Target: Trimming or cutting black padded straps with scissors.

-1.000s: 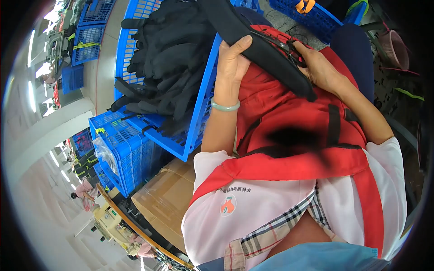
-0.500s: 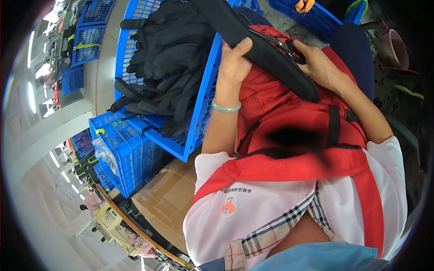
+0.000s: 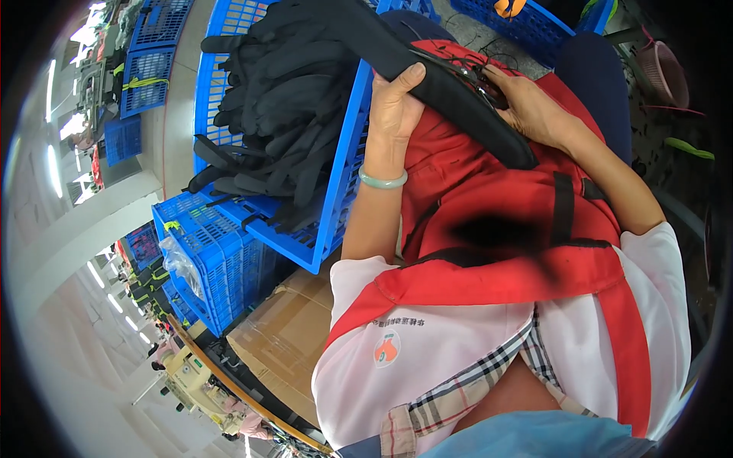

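My left hand (image 3: 395, 107) grips a long black padded strap (image 3: 427, 76) from below, thumb on its top face; a pale green bangle (image 3: 382, 180) circles that wrist. My right hand (image 3: 527, 103) presses on the same strap further right, beside thin black cords and a small dark fitting (image 3: 477, 76). The strap lies slanted across my lap over a red apron (image 3: 504, 198). Its far end reaches over a blue plastic crate (image 3: 347, 153).
The blue crate on my left holds a heap of several black straps (image 3: 282, 99). A lower blue crate (image 3: 214, 259) and a brown cardboard box (image 3: 290, 336) stand beneath it. More blue crates lie at the top right (image 3: 519, 23) and far left (image 3: 153, 53).
My left hand has shifted slightly along the strap and my right hand has moved a little on it; the view has tilted slightly. Nothing was let go.
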Available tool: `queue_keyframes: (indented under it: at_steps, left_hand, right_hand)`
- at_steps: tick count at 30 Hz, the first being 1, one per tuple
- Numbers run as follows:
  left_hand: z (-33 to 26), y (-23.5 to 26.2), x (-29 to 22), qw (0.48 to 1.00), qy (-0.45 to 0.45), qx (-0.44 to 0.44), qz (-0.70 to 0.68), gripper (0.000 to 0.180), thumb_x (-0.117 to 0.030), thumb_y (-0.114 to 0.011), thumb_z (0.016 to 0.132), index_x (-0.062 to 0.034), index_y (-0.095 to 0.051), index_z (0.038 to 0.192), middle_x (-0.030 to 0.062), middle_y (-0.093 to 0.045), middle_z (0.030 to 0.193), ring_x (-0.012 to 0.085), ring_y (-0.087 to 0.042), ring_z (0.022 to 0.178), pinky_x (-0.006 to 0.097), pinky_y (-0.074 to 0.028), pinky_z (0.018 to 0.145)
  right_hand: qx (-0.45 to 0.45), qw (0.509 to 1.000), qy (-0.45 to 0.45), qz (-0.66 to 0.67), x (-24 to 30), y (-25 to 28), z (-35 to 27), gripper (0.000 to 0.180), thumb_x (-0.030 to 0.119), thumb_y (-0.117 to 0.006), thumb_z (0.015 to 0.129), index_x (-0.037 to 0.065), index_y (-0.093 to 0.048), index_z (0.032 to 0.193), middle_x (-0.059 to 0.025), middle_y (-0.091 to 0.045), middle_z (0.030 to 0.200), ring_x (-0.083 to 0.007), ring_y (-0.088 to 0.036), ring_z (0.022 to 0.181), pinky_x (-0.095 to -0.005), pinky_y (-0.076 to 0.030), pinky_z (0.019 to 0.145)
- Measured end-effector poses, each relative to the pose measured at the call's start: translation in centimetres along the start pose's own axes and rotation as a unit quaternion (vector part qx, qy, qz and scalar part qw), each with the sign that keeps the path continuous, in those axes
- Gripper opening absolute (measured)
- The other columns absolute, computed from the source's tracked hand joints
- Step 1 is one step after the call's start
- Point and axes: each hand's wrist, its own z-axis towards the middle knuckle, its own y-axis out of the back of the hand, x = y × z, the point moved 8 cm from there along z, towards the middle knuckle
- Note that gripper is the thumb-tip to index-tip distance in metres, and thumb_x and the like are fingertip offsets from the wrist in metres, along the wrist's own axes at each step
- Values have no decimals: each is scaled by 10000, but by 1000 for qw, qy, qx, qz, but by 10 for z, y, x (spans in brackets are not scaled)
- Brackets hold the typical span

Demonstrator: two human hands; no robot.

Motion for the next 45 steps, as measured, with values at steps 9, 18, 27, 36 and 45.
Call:
queue_keyframes:
  at_steps: [9,18,27,36,45]
  left_hand:
    - [0,3,1,1000,7,10,-6,411,86,-724,750,-32,-562,1108,68,-627,990,218,-624,951,367,-516,900]
    - [1,5,4,1000,2,4,0,451,84,-734,742,-53,-555,1133,62,-619,1018,210,-624,936,367,-512,903]
    - [0,4,2,1000,-3,13,-11,421,74,-728,753,-54,-571,1122,57,-628,1017,207,-617,963,364,-500,927]
    - [16,4,-11,1000,8,15,-6,310,35,-707,796,6,-586,1079,106,-639,1011,227,-631,945,372,-516,918]
    - [10,4,-6,1000,-8,-17,-5,335,54,-725,765,-19,-592,1065,66,-631,988,210,-625,933,349,-508,913]
  right_hand:
    - [14,999,30,11,16,11,0,610,267,-697,833,11,-414,1308,-253,-603,819,-365,-623,715,-412,-451,672]
    - [-10,995,79,-55,10,12,-3,672,334,-686,835,4,-386,1337,-286,-620,953,-425,-611,917,-450,-464,760]
    - [21,999,-24,21,13,3,2,326,184,-619,895,-4,-477,1120,-264,-576,820,-443,-552,784,-464,-418,674]
    - [-10,999,-31,-17,6,8,4,316,223,-618,901,-3,-459,1054,-249,-568,774,-452,-542,756,-482,-408,659]
    - [1,1000,-16,-17,6,5,11,359,260,-621,894,-10,-456,1063,-274,-582,803,-474,-550,809,-489,-416,678]
